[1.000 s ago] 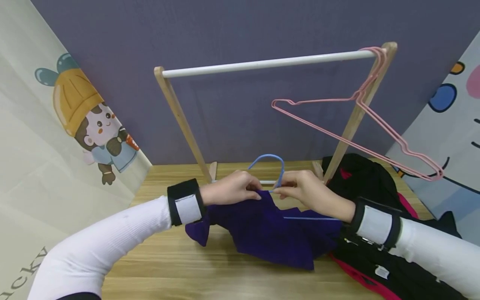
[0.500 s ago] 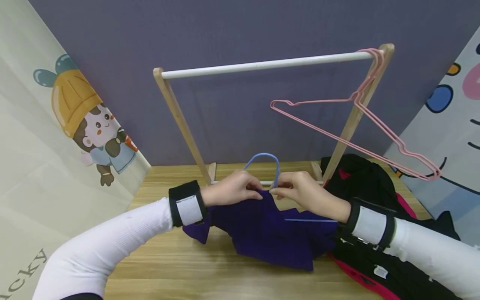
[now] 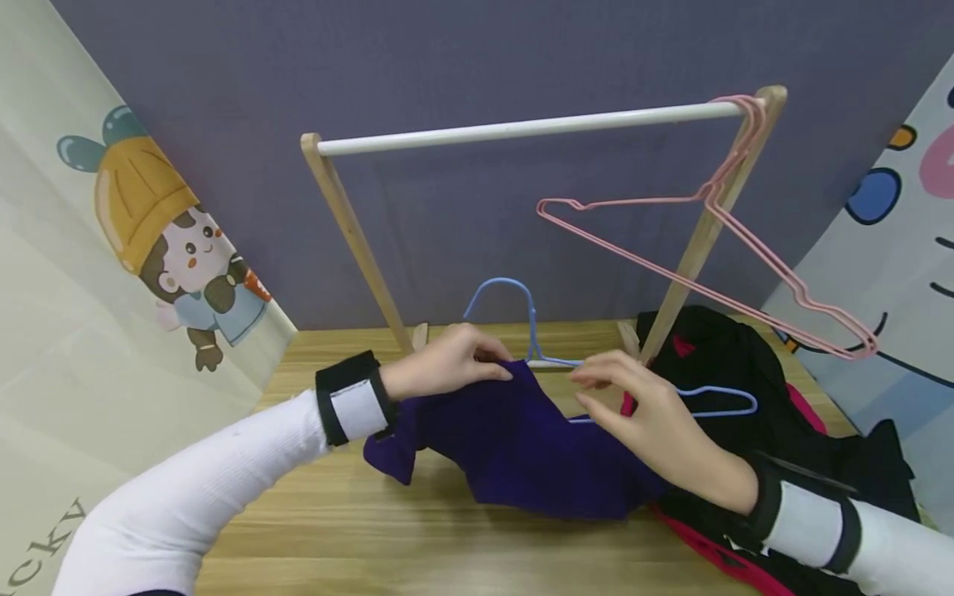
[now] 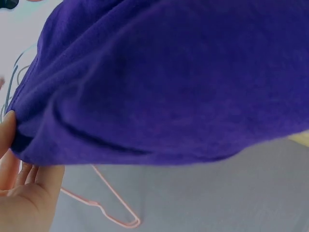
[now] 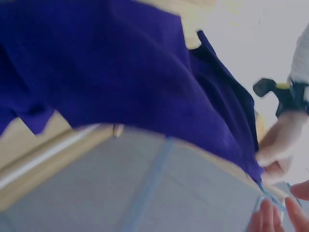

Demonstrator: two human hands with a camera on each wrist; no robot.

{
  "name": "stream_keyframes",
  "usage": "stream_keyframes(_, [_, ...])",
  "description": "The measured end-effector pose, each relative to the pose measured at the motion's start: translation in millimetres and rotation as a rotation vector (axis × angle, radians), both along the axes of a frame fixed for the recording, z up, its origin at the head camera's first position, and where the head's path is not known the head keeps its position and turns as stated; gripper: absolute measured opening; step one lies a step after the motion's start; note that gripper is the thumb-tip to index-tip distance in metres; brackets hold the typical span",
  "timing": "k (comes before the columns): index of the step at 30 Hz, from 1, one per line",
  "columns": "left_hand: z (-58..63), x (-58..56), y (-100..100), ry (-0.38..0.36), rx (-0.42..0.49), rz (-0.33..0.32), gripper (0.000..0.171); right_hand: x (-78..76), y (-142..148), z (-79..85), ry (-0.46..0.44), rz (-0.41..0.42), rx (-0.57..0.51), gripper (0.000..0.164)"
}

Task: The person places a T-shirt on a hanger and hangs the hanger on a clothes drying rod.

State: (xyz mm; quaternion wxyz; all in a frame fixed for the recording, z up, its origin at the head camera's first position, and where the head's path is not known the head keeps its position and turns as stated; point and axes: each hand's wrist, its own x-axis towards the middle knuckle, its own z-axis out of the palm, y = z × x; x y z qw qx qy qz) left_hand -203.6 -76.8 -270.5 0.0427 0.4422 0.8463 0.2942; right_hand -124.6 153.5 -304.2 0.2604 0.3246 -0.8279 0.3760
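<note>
A purple garment (image 3: 522,447) hangs over the table with a sleeve-like flap at its left end. My left hand (image 3: 447,364) pinches its upper edge between thumb and fingers; the left wrist view shows the cloth (image 4: 159,92) stretching away from that grip. A blue hanger (image 3: 533,327) stands with its hook up behind the cloth. The hanger's left arm is hidden by the garment, while its right end shows bare beyond my right hand (image 3: 656,430). That hand is apart from the cloth, thumb and fingers spread with nothing between them.
Behind stands a wooden rack with a white rail (image 3: 522,130). Pink hangers (image 3: 715,190) hang at its right end, jutting forward. Black and red clothes (image 3: 745,381) lie piled on the table's right side. A grey-blue wall (image 3: 477,223) closes off the back.
My right hand has let go near the hook's base and moved right and down, its fingers parting. The blue hanger has shifted left and up, its right end now visible. My left hand keeps its pinch.
</note>
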Motion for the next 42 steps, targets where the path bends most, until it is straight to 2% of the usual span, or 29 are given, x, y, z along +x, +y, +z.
stream_keyframes(4, [5.4,-0.2,-3.7,-0.014,0.032,0.022,0.014,7.1,7.5,-21.7,-0.065,0.042,0.045,0.03])
stream_keyframes(9, [8.8,-0.1,-6.8,-0.01,0.051,0.024,0.014,7.7,15.0,-43.1,-0.183,-0.04,0.158,0.026])
stream_keyframes(12, [9.7,-0.3,-8.4,0.003,0.039,0.032,0.014,5.3,17.7,-50.1,-0.235,-0.074,0.207,0.028])
stream_keyframes(18, [12.1,0.3,-12.9,-0.029,0.022,0.043,0.016,-1.8,19.3,-57.4,-0.349,-0.052,0.227,0.032])
stream_keyframes(21, [12.8,0.5,-15.3,-0.043,0.013,0.039,0.017,-4.7,19.8,-59.0,-0.376,-0.039,0.229,0.029])
stream_keyframes(26, [10.9,-0.7,-18.7,-0.063,-0.005,0.033,0.019,-5.1,24.0,-60.6,-0.472,0.016,0.245,0.02])
stream_keyframes(30, [8.6,-1.8,-22.7,-0.078,-0.018,0.014,0.019,-2.7,29.5,-63.7,-0.554,0.161,0.245,0.021])
stream_keyframes(33, [7.0,-2.4,-26.5,-0.069,-0.031,-0.011,0.019,0.4,35.1,-66.7,-0.558,0.271,0.249,0.017])
stream_keyframes(36, [5.9,-2.7,-30.8,-0.048,-0.041,-0.037,0.019,3.1,42.5,-68.2,-0.497,0.304,0.263,0.009])
stream_keyframes(38, [4.5,-2.7,-34.2,-0.038,-0.044,-0.054,0.02,4.0,49.3,-67.3,-0.439,0.279,0.275,0.006])
stream_keyframes(42, [-0.3,-1.2,-41.2,-0.069,-0.054,-0.062,0.021,4.1,63.4,-61.9,-0.275,0.168,0.301,0.004])
